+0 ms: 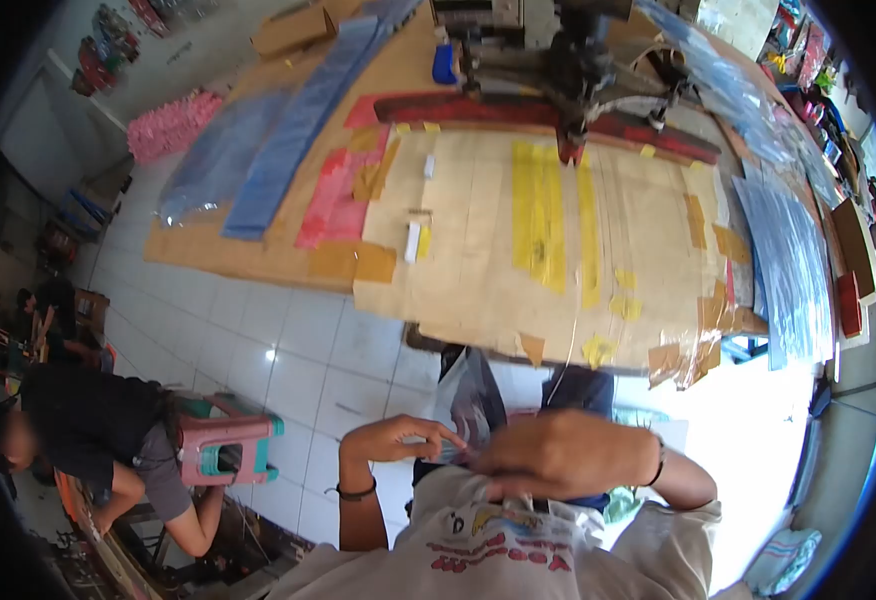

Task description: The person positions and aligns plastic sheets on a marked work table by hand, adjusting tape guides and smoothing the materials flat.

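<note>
Left hand (398,438): raised before the shirt (428,520), fingers loosely bent, index pointing toward the right hand. Whether its tips grip anything cannot be told.
Right hand (558,455): blurred, back upward, fingers curled inward, close by the left fingertips. Its grip is hidden; cannot tell whether it holds anything.
Bag (470,395): translucent, just beyond the hands, below the near edge of the table (468,240). Contact with the fingers cannot be confirmed.
Bag handling: judged light, limp and slippery, likely to crease or tear if pulled at one point. Best hold judged to be the gathered upper edge, pinched with both hands; the mouth is not distinguishable.
Table: brown covering, patched with yellow tape (538,215); a red bar (438,108) crosses its far part.
Film: bluish sheets on the left (298,140) and right (793,270), glossy, apparently thin.
Co-worker (98,420): bent forward at the left, beside a pink stool (248,430).
</note>
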Demonstrator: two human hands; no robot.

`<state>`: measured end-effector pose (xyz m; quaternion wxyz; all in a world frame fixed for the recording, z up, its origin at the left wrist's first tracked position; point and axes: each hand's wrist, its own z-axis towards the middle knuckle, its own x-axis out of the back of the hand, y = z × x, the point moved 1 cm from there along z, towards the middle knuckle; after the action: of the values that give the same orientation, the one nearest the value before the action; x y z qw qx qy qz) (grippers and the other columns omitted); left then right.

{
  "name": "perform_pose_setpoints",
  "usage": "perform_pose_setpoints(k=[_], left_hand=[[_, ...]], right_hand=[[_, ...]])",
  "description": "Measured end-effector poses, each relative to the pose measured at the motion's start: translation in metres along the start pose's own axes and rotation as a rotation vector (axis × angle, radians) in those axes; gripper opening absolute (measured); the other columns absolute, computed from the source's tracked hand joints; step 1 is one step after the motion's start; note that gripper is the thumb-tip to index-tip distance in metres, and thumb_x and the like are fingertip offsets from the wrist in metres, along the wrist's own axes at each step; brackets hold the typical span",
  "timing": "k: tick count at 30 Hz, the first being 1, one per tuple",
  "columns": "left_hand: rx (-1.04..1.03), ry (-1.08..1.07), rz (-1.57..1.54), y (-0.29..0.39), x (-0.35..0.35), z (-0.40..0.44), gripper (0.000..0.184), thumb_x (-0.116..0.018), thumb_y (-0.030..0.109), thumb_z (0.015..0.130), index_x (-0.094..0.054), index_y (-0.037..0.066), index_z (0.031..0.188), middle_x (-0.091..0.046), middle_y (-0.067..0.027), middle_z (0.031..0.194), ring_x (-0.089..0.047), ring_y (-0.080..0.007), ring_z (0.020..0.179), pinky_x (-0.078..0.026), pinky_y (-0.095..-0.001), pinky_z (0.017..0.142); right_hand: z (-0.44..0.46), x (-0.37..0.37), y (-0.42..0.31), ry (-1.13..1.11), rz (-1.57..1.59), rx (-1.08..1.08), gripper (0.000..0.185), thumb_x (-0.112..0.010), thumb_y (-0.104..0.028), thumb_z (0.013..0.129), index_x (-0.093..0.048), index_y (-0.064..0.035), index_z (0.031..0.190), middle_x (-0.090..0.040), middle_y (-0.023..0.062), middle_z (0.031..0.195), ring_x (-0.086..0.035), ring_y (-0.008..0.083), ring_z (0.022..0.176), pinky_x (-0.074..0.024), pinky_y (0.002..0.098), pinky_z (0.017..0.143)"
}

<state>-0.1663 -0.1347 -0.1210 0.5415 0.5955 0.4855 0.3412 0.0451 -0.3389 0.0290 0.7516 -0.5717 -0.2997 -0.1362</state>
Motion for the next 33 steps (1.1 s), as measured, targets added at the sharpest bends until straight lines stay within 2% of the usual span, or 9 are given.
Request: perform_pose_setpoints(k=[2, 5, 11, 15, 21, 24, 26, 29, 33], left_hand=[[0.034, -0.024, -0.03, -0.005, -0.001, -0.01, 0.017, -0.06, 0.012, 0.103, -0.062, -0.002, 0.093, -0.066, -0.0107, 0.136, -0.065, -0.0184, 0.098, -0.053, -0.0336, 0.09], [-0.037, -0.07, -0.065, -0.01, -0.003, -0.012, 0.015, -0.062, 0.01, 0.102, -0.063, -0.001, 0.092, -0.068, -0.0135, 0.133, -0.064, -0.025, 0.113, -0.052, -0.0373, 0.096], [-0.05, -0.358, -0.032, 0.013, -0.006, 0.017, 0.015, -0.064, 0.008, 0.099, -0.064, 0.002, 0.085, -0.074, -0.0145, 0.119, -0.063, -0.0324, 0.125, -0.048, -0.0421, 0.104], [-0.014, -0.558, -0.088, 0.012, -0.01, 0.013, 0.017, -0.071, 0.017, 0.097, -0.067, 0.004, 0.087, -0.077, -0.0142, 0.109, -0.069, -0.0327, 0.113, -0.05, -0.0425, 0.098], [-0.731, -0.817, -0.378, 0.021, 0.01, 0.007, 0.019, -0.067, 0.021, 0.1, -0.069, 0.004, 0.092, -0.076, -0.0168, 0.104, -0.071, -0.038, 0.098, -0.054, -0.0503, 0.09], [-0.916, -0.118, -0.515, 0.048, 0.011, 0.008, 0.025, -0.073, 0.023, 0.096, -0.072, -0.001, 0.102, -0.074, -0.0173, 0.109, -0.073, -0.0333, 0.097, -0.055, -0.0533, 0.093], [-0.819, 0.327, -0.144, 0.083, 0.004, 0.022, 0.036, -0.067, 0.03, 0.1, -0.071, -0.004, 0.111, -0.07, -0.0231, 0.12, -0.07, -0.0361, 0.108, -0.053, -0.0535, 0.099], [-0.491, 0.369, 0.739, 0.153, -0.014, 0.086, 0.056, -0.06, 0.042, 0.101, -0.059, -0.003, 0.135, -0.056, -0.0202, 0.145, -0.051, -0.0365, 0.137, -0.038, -0.0535, 0.115], [-0.373, 0.368, 1.353, 0.146, -0.023, 0.141, 0.072, -0.057, 0.052, 0.099, -0.048, 0.001, 0.148, -0.046, -0.0139, 0.156, -0.037, -0.0317, 0.149, -0.025, -0.0529, 0.123]], right_hand=[[-0.026, -0.041, 0.011, -0.532, 0.215, -0.445, 0.052, -0.063, -0.045, 0.098, -0.065, 0.0002, 0.125, -0.071, 0.0172, 0.101, -0.07, 0.0377, 0.093, -0.0575, 0.0423, 0.084], [-0.063, -0.105, 0.073, -0.158, -0.087, -0.707, 0.056, -0.064, -0.046, 0.097, -0.062, -0.0012, 0.13, -0.07, 0.0199, 0.102, -0.07, 0.0394, 0.097, -0.0562, 0.0429, 0.088], [-0.031, -0.136, 0.107, 0.568, 0.193, -0.532, 0.04, -0.068, -0.033, 0.097, -0.065, -0.0041, 0.124, -0.07, 0.0152, 0.119, -0.066, 0.0375, 0.109, -0.0525, 0.0429, 0.094], [-0.04, -0.13, 0.094, 0.307, 0.374, -0.334, 0.021, -0.069, -0.015, 0.096, -0.07, -0.0023, 0.112, -0.072, 0.0127, 0.105, -0.069, 0.0317, 0.101, -0.054, 0.0389, 0.091], [-0.067, -0.091, 0.031, 0.197, 0.384, -0.035, 0.015, -0.065, -0.012, 0.097, -0.073, -0.0043, 0.107, -0.074, 0.0094, 0.104, -0.069, 0.0293, 0.098, -0.0505, 0.0419, 0.093], [-0.091, -0.064, 0.006, 0.243, 0.345, 0.025, 0.016, -0.063, -0.012, 0.099, -0.074, -0.0036, 0.107, -0.074, 0.009, 0.101, -0.07, 0.0285, 0.096, -0.0526, 0.0415, 0.089], [-0.112, -0.041, -0.011, 0.282, 0.356, 0.076, 0.016, -0.063, -0.011, 0.1, -0.074, -0.0026, 0.108, -0.074, 0.01, 0.101, -0.07, 0.0288, 0.093, -0.0529, 0.0419, 0.088], [-0.17, -0.014, -0.02, 0.516, 0.306, 0.12, 0.014, -0.066, -0.008, 0.097, -0.075, 0.0015, 0.103, -0.075, 0.0159, 0.092, -0.072, 0.0288, 0.077, -0.0551, 0.038, 0.076], [-0.253, 0.031, -0.028, 1.298, -0.023, -0.425, 0.024, -0.06, -0.013, 0.099, -0.068, 0.0025, 0.115, -0.058, 0.0024, 0.066, -0.054, 0.011, 0.051, -0.041, 0.0254, 0.048]])
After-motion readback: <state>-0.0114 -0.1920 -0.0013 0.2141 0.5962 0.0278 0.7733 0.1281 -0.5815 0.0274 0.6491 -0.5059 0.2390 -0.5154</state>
